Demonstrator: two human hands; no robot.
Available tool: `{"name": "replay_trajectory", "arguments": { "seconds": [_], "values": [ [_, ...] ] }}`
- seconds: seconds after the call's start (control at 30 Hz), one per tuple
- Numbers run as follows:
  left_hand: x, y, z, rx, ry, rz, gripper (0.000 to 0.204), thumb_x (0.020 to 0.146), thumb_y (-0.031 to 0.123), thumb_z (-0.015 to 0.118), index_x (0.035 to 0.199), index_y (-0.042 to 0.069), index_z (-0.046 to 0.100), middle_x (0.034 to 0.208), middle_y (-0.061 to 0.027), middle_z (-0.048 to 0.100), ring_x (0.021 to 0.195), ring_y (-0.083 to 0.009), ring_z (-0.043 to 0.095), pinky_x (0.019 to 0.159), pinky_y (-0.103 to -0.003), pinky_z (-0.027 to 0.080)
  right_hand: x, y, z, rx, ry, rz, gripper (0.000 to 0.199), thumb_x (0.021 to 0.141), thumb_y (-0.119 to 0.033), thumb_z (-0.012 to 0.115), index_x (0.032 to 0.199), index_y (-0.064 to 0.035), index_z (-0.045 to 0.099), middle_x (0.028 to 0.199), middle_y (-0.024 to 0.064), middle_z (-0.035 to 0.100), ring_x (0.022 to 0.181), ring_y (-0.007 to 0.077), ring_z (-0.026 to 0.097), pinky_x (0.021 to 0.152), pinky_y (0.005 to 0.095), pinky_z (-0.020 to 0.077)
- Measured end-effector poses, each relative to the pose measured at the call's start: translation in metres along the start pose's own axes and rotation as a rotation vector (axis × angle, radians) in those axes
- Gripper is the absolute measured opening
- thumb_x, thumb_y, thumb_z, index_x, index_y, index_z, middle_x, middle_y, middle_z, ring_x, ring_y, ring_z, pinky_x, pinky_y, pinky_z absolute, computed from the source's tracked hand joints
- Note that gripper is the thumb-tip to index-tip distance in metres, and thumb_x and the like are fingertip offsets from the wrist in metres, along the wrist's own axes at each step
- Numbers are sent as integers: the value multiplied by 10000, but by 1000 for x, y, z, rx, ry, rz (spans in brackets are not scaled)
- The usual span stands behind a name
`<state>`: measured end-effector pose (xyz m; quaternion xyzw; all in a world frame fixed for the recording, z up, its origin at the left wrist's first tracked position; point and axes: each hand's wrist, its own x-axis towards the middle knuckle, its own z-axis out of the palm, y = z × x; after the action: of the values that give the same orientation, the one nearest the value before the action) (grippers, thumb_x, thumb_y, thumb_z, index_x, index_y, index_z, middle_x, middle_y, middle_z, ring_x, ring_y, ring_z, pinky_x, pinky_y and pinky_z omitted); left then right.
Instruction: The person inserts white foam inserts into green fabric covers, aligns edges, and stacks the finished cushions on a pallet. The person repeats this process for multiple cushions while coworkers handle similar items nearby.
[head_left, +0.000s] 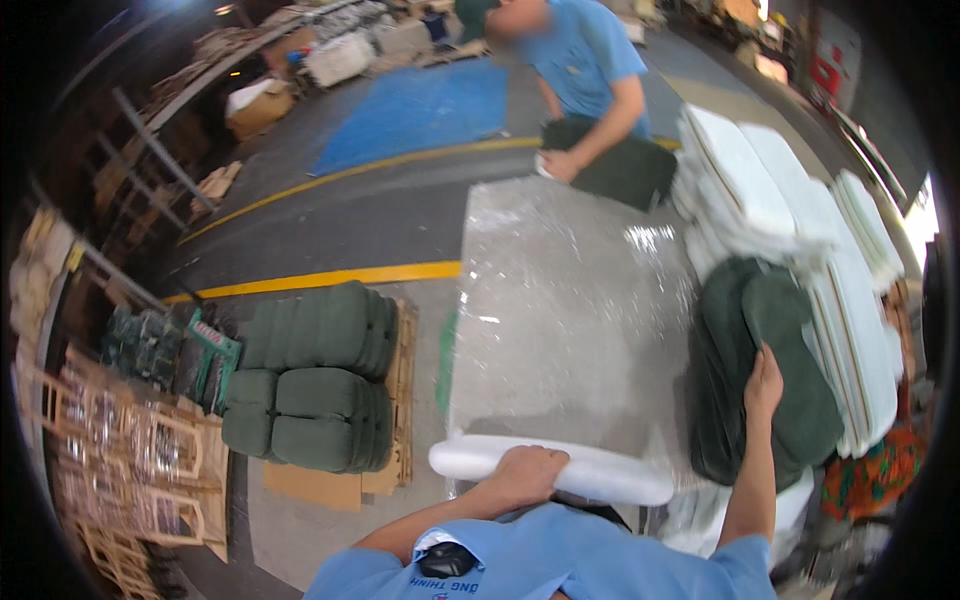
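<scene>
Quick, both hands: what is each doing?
Left hand: closed over the white foam roll.
Right hand: resting on the dark green fabric cover, grip unclear.

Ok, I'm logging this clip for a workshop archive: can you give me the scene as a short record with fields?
Setting: workshop floor with yellow lines
Left hand: rests on white foam roll at the near edge of the plastic-covered table
Right hand: on stack of dark green covers
Co-worker: at the far end, hand on a green piece
Nearby: green cushions on pallet, white foam sheets

Four stacked green cushions (318,375), one plastic-covered table (570,320), two yellow floor lines (330,277).
</scene>
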<state>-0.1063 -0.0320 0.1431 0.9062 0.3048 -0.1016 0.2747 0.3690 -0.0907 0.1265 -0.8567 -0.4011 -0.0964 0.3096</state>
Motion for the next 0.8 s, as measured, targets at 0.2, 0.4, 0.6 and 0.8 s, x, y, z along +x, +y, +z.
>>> {"name": "replay_trajectory", "arguments": {
  "seconds": [0.2, 0.4, 0.6, 0.8],
  "values": [
    [13, -23, -29, -6, 135, 141, 272, 819, 240, 799, 1023, 63, 760, 920, -200, 777, 910, -415, 756, 804, -538, 590, 13, -26, -23, 28, -14, -43, 371, 1126, -213, 506, 1371, 13, 670, 1301, 249, 722, 1218, 417, 686, 1036, 461, 519],
    [1, -13, -75, 6, 121, 164, 279, 836, 269, 792, 1020, 61, 764, 904, -220, 773, 896, -423, 761, 788, -545, 593, 31, -150, -160, 217, 51, -276, 347, 1134, -178, 483, 1348, 16, 674, 1204, 252, 742, 1164, 386, 719, 1012, 424, 524],
    [8, -16, -26, 32, 98, 69, 330, 835, 269, 801, 1082, 62, 732, 994, -225, 770, 991, -445, 746, 850, -537, 591, 23, -255, -170, 460, -117, -524, 384, 1118, -256, 471, 1285, 12, 689, 1093, 234, 749, 1033, 350, 734, 941, 414, 530],
    [-20, -26, -43, -573, 79, 24, 525, 891, 334, 818, 1299, 37, 672, 1320, -217, 705, 1259, -391, 668, 1048, -464, 531, 9, -307, -113, 747, -409, -564, 344, 1139, -267, 556, 1269, 22, 689, 809, 99, 650, 754, 145, 561, 728, 312, 486]
  ]
}}
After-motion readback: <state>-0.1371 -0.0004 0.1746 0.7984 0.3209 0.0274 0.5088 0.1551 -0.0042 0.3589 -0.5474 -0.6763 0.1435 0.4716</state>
